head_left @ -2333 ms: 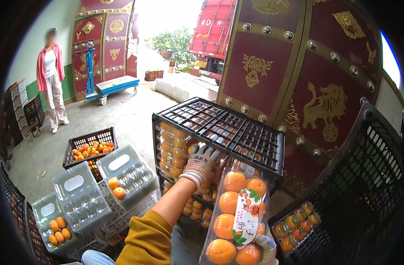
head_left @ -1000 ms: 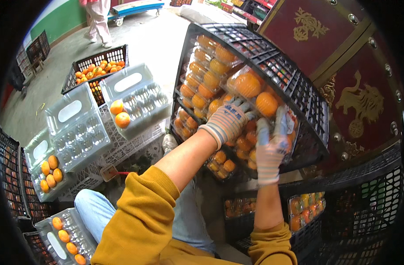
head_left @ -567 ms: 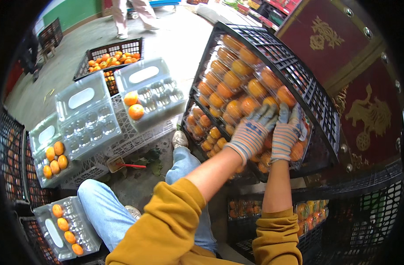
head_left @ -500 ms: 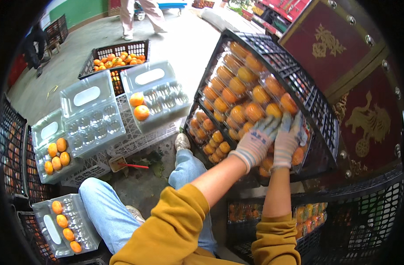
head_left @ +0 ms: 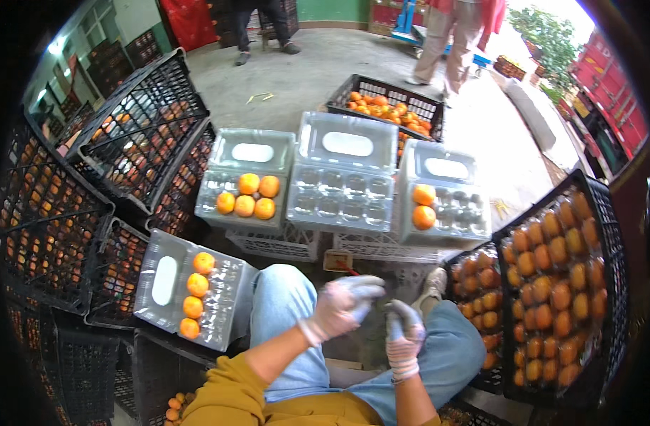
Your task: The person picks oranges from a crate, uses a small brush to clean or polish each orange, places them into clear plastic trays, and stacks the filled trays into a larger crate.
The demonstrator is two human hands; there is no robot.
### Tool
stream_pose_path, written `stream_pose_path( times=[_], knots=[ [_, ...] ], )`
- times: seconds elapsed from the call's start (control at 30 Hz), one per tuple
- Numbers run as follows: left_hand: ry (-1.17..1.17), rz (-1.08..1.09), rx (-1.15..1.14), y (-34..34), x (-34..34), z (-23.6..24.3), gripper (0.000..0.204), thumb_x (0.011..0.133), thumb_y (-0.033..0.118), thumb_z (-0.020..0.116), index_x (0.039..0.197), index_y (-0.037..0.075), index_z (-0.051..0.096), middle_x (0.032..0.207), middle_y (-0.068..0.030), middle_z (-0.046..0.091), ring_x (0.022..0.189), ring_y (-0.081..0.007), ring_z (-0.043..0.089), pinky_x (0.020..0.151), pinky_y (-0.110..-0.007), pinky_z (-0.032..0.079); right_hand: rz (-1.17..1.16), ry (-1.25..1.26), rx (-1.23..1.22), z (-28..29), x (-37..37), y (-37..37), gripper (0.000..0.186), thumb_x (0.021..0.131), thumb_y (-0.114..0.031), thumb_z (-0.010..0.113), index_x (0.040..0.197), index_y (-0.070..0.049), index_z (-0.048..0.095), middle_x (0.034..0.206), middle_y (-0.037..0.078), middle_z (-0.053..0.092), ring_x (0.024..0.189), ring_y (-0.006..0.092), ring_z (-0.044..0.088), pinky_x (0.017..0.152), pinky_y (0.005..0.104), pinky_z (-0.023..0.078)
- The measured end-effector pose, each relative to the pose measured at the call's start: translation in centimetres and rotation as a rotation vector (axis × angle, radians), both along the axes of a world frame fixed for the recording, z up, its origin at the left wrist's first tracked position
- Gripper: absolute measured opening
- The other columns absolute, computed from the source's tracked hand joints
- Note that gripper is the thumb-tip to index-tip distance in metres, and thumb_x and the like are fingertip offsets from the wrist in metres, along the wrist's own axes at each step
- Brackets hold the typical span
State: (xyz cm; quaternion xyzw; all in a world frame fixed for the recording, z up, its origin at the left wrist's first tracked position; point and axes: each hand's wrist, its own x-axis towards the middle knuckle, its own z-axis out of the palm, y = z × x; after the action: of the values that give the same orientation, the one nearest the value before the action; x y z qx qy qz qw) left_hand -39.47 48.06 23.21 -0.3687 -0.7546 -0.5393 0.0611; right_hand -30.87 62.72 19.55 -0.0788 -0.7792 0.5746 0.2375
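Observation:
Both my hands wear pale gloves with grey fingers and hover over the gap between my knees. My left hand [head_left: 346,305] has its fingers stretched out with nothing in them. Close by, my right hand [head_left: 404,337] is raised with thumb and fingers apart, also holding nothing. In front stand stacks of clear plastic fruit boxes with open lids: the left box [head_left: 225,181] holds several orange fruits [head_left: 249,184], the middle box [head_left: 339,177] has bare cups, and the right box [head_left: 456,202] holds two fruits. Beside my left knee, another box [head_left: 225,302] has a row of fruits.
A black crate [head_left: 596,195] of packed fruit boxes leans at right. Black crates [head_left: 154,135] are stacked at left. Beyond the boxes stands a crate of loose fruit [head_left: 389,113]. A small tray [head_left: 337,260] with something red lies near my left hand. Two people stand farther back.
My hands have left the packed fruit boxes in the right-hand crate and come back between my knees. The view has swung left, so the open boxes now sit centrally.

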Motion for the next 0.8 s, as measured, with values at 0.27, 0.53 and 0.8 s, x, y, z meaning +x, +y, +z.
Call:
stream_pose_path(
  times=[0.27, 0.53, 0.8],
  knots=[
    [-0.281, 1.056, 0.224, -23.0, 3.5, -0.3, 0.022, 0.082, 0.002, 0.054, 0.104, -0.003, 0.057, 0.101, -0.0089, 0.060, 0.091, -0.0131, 0.055, 0.083, -0.026, 0.045, 0.034, -0.906, -1.361, -18.6, -5.6, -3.3, 0.053, 0.070, -0.053, 0.065, 0.094, -0.007, 0.054, 0.076, 0.003, 0.059, 0.060, 0.0149, 0.053, 0.055, 0.0231, 0.045],
    [-0.377, 1.617, 0.280, -34.8, 17.8, -0.1, 0.021, 0.079, -0.002, 0.058, 0.100, -0.003, 0.059, 0.096, -0.0064, 0.061, 0.088, -0.0118, 0.055, 0.079, -0.023, 0.045, -0.065, -0.699, -1.515, -27.9, -12.8, 0.3, 0.031, 0.082, -0.044, 0.052, 0.083, -0.013, 0.057, 0.067, -0.001, 0.056, 0.060, 0.0125, 0.054, 0.052, 0.0256, 0.046],
    [-0.938, 1.852, -0.414, -38.9, 37.4, -10.4, 0.019, 0.080, 0.003, 0.055, 0.099, 0.000, 0.060, 0.096, -0.0089, 0.062, 0.089, -0.0172, 0.057, 0.083, -0.027, 0.043, -0.065, -0.660, -0.615, -24.5, -14.9, -2.7, 0.030, 0.081, -0.032, 0.061, 0.087, -0.003, 0.059, 0.081, 0.009, 0.062, 0.065, 0.0173, 0.058, 0.061, 0.0283, 0.051]
  ],
)
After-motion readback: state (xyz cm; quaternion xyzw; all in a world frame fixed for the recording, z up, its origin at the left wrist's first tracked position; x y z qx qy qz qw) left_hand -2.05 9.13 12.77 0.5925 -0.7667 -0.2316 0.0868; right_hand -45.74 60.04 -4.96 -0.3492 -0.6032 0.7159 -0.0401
